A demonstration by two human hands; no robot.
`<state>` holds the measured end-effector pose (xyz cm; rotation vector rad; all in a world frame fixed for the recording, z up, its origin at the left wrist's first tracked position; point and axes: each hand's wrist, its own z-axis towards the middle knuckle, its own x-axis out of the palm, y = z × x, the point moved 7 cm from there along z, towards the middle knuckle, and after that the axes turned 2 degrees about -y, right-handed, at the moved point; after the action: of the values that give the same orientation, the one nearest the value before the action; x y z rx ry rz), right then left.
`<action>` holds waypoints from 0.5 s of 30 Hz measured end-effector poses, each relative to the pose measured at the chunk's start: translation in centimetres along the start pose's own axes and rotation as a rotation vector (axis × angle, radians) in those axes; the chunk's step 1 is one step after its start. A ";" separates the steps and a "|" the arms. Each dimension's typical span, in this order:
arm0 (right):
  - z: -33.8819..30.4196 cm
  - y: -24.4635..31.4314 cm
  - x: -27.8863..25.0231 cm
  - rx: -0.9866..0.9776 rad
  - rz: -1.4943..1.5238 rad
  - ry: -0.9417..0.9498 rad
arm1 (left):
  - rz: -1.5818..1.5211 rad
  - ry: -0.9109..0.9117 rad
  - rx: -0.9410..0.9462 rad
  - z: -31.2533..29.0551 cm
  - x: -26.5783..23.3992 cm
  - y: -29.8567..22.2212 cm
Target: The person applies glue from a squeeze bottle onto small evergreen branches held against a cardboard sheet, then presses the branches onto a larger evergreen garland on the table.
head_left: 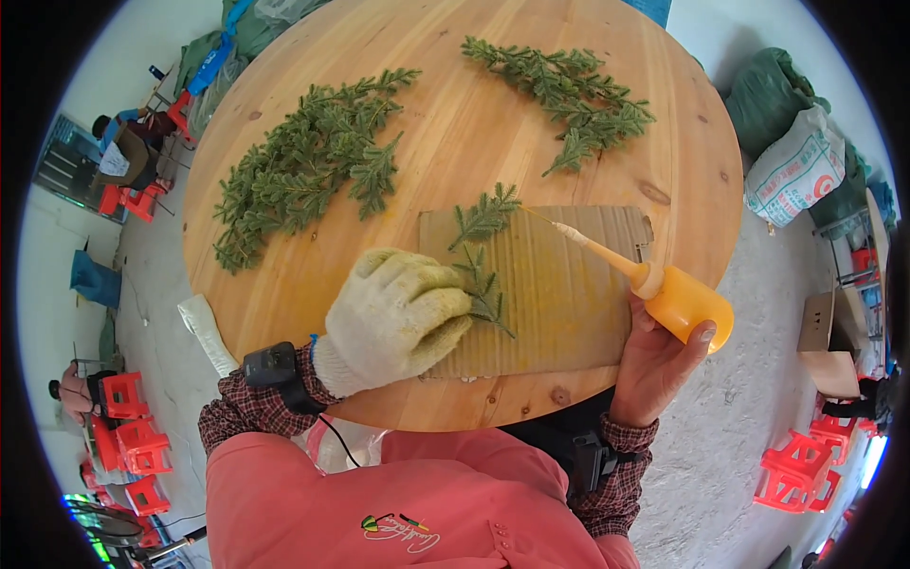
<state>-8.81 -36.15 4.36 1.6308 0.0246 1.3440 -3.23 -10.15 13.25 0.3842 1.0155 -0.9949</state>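
Observation:
My left hand (398,311), in a white knit glove with yellowish stains, is closed on a small green fir sprig (485,289) above the left part of a cardboard sheet (569,294). A second sprig tip (485,216) shows just beyond it; whether the two are joined I cannot tell. My bare right hand (659,360) grips an orange squeeze bottle (692,308) from below, at the right edge of the cardboard. Tilted up to the left, the bottle's long thin nozzle (559,228) points toward the sprig tip.
A larger heap of fir sprigs (303,161) lies on the left of the round wooden table (445,123), a smaller one (578,100) at the far right. Stuffed sacks (796,171), a cardboard box (829,341) and red stools (796,469) stand around; people sit at the far left.

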 end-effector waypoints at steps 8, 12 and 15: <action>-0.1 -0.1 0.0 -0.017 -0.037 0.014 | 0.071 -0.167 -0.012 1.5 -2.1 1.4; -0.1 -0.1 -0.2 -0.019 -0.035 -0.001 | 0.107 -0.175 -0.052 1.2 -2.3 2.3; -0.1 -0.1 -0.3 -0.014 -0.035 0.002 | 0.091 -0.112 -0.027 0.9 -1.7 1.8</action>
<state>-8.92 -36.19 4.10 1.6098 0.0450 1.3162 -1.47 -8.97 14.86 0.3457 0.9017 -0.9097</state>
